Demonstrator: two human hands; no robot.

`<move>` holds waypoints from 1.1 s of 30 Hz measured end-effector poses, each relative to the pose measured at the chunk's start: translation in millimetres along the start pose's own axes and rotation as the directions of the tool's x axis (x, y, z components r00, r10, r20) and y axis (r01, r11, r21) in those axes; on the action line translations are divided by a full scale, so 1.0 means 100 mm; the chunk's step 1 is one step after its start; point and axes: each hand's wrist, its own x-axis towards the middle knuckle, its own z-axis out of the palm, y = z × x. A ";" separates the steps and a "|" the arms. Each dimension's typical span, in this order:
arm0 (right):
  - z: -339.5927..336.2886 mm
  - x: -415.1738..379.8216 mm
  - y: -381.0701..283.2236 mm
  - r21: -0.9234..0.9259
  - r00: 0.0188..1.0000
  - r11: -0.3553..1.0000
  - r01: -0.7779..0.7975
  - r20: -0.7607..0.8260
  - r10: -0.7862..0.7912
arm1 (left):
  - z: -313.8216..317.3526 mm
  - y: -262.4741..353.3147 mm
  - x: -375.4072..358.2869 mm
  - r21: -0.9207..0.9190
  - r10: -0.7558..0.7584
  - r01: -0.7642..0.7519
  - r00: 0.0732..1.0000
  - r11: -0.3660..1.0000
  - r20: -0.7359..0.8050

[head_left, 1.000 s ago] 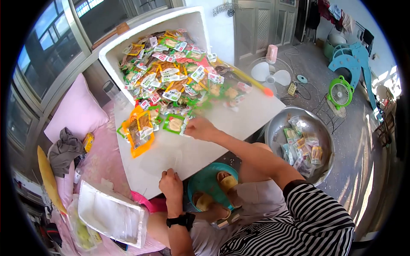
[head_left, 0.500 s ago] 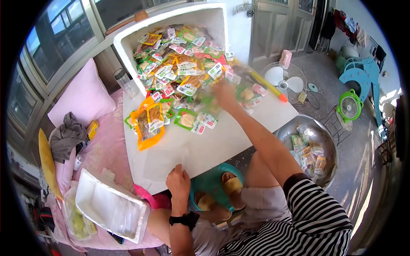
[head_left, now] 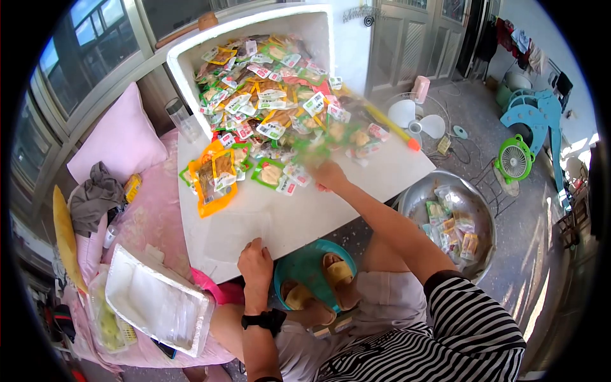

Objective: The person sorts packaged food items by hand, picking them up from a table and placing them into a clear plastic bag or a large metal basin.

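Observation:
My left hand (head_left: 256, 264) is at the near edge of the white tabletop (head_left: 299, 223), its fingers curled at the edge of a clear plastic bag (head_left: 232, 237) that lies flat. My right hand (head_left: 329, 176) is above the table, fingers closed on a green snack packet (head_left: 312, 155) that is smeared by motion. Beyond it, a heap of small sealed snack packets (head_left: 254, 95) spills from a white foam box (head_left: 188, 63) lying on its side. An orange-edged packet (head_left: 213, 181) and a green one (head_left: 268, 173) lie at the heap's front.
A metal basin (head_left: 487, 223) with bagged packets stands at right. A yellow stick (head_left: 391, 127) lies along the table's far right side. At left, a white foam lid (head_left: 159, 305) rests on the pink bed (head_left: 153, 223). My feet are over a teal basin (head_left: 305, 264).
My right hand has drawn back from the heap towards me, bringing the green packet. My left hand stays by the clear bag. The whole view has shifted slightly.

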 end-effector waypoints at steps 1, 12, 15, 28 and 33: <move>0.12 0.11 0.13 -0.042 0.998 0.998 0.045 -0.030 -0.047 | 0.01 0.00 -0.01 -0.010 0.007 -0.007 1.000 1.000 0.001; -0.15 -0.68 -0.13 0.299 0.867 0.890 0.343 0.263 -0.423 | -0.01 -0.04 0.01 -0.117 -0.034 0.038 0.999 0.992 0.038; -0.12 -0.86 -0.18 0.577 0.807 0.780 0.244 0.325 -0.493 | -0.01 -0.04 0.01 -0.157 -0.036 0.036 0.999 0.987 0.007; 0.38 -0.88 0.05 0.578 0.767 0.816 -0.021 0.533 -0.358 | -0.01 -0.05 0.03 -0.061 0.002 -0.004 0.999 0.998 -0.037; 0.50 -0.81 0.08 0.647 0.833 0.761 -0.037 0.441 -0.334 | -0.12 0.13 0.01 0.175 0.124 -0.099 0.983 0.980 -0.134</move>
